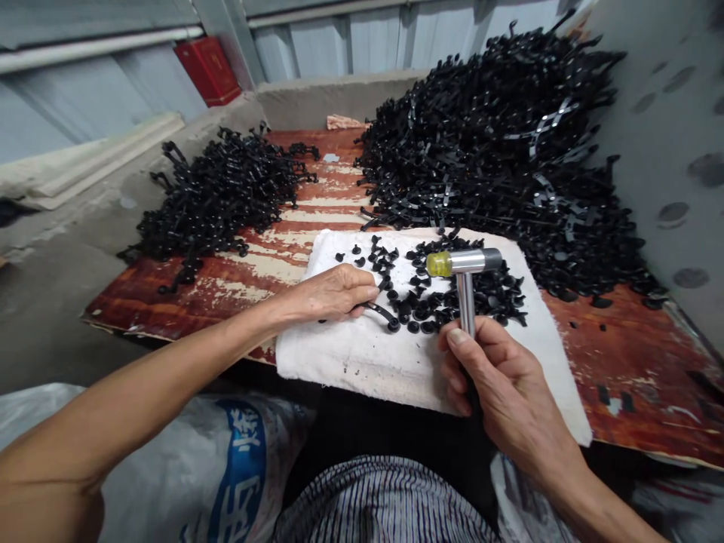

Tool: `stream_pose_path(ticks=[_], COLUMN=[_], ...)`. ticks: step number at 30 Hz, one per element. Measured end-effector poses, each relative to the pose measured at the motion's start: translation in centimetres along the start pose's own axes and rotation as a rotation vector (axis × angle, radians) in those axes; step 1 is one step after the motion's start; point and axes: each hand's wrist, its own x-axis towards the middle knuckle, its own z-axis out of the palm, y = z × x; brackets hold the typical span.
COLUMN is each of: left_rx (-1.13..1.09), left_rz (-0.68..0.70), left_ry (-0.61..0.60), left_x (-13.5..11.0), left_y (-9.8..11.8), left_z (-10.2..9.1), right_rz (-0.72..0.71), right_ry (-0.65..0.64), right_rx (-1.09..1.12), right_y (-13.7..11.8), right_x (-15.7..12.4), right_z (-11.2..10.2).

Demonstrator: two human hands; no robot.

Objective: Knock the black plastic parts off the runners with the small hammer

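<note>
My left hand (331, 292) rests on a white cloth pad (362, 354), fingers closed on a thin black strap piece (380, 311) that ends in a small round cap. My right hand (498, 385) grips the metal handle of a small hammer (464, 265), whose chrome head with a yellow tip hangs just above the pad. Several small black caps (452, 298) lie scattered on the cloth between and beyond the hands.
A worn red wooden board (633, 362) carries the pad. A big heap of black strap parts (509, 143) fills the back right, a smaller heap (218, 192) the back left. Grey walls close in; a red box (208, 69) stands behind. A printed sack (226, 467) lies at my lap.
</note>
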Motion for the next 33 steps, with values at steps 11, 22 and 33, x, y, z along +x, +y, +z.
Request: stream_pose_path(ticks=[11, 22, 33], left_rx=[0.038, 0.050, -0.028], left_rz=[-0.017, -0.040, -0.041], left_ry=[-0.009, -0.024, -0.092], left_x=[0.2, 1.3, 1.7], left_y=[0.3, 0.9, 0.4], left_z=[0.0, -0.6, -1.5], right_rz=[-0.003, 0.011, -0.042], right_ry=[0.000, 0.000, -0.006], right_rx=[-0.026, -0.028, -0.122], right_y=[-0.3, 0.0, -0.3], right_x=[-0.1, 0.0, -0.1], right_z=[0.0, -0.2, -0.6])
